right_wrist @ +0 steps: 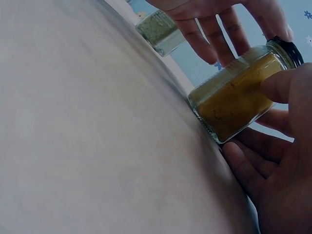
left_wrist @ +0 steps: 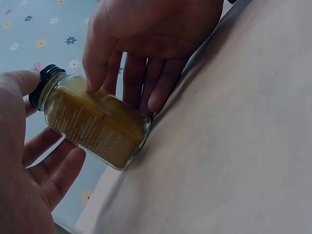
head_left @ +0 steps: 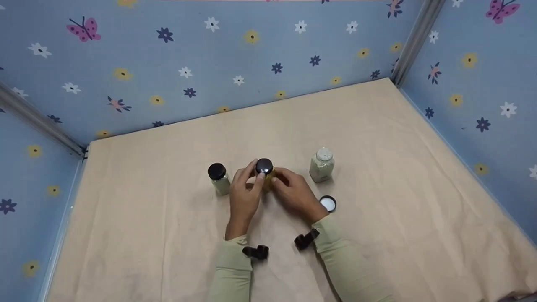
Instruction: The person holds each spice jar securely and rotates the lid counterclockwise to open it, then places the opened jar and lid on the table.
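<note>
A glass jar of yellow-brown powder (left_wrist: 92,124) stands on the table between both hands, its black lid (head_left: 264,166) on top. My left hand (head_left: 244,199) pinches that lid between thumb and forefinger, the other fingers spread beside the jar in the left wrist view. Lower down, my right hand (head_left: 297,196) holds the glass body, with its thumb against one side in the right wrist view. Left of the hands is a jar of pale green contents (head_left: 221,186) with a black lid. Beyond the right hand stands a lidless jar (head_left: 322,168), filled with something pale green.
A loose black lid with a white liner (head_left: 328,204) lies upside down beside the right wrist. Beige cloth (head_left: 398,167) covers the table, creased toward the right. Blue flowered panels (head_left: 218,50) rise at the back and on both sides.
</note>
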The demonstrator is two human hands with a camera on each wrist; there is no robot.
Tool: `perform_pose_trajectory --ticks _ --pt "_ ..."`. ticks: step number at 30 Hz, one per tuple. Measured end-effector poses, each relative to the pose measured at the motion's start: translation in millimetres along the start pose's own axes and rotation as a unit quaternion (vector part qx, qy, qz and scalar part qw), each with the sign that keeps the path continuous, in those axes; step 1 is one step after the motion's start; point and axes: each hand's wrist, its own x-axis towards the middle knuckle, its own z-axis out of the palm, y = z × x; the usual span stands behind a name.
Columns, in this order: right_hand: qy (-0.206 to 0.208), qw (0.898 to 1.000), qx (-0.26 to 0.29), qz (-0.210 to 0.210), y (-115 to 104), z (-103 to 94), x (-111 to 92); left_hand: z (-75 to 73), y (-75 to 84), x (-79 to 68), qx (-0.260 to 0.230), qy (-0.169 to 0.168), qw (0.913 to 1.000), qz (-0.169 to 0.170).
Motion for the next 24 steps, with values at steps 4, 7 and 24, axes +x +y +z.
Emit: perform_pose_trajectory --ticks 4,7,24 --pt "0.001 1.000 0.007 -0.003 0.6 0.4 0.0 -0.8 -0.6 0.1 -0.005 -0.001 1.0000 -0.001" --pt "0.002 1.000 0.010 0.001 0.3 0.3 -0.1 -1.2 -1.6 0.1 -0.010 -0.002 0.9999 -0.004" --pt "0.003 1.000 0.011 0.007 -0.4 0.2 -0.4 -3.3 -0.4 1.0 -0.045 0.010 0.9989 -0.013"
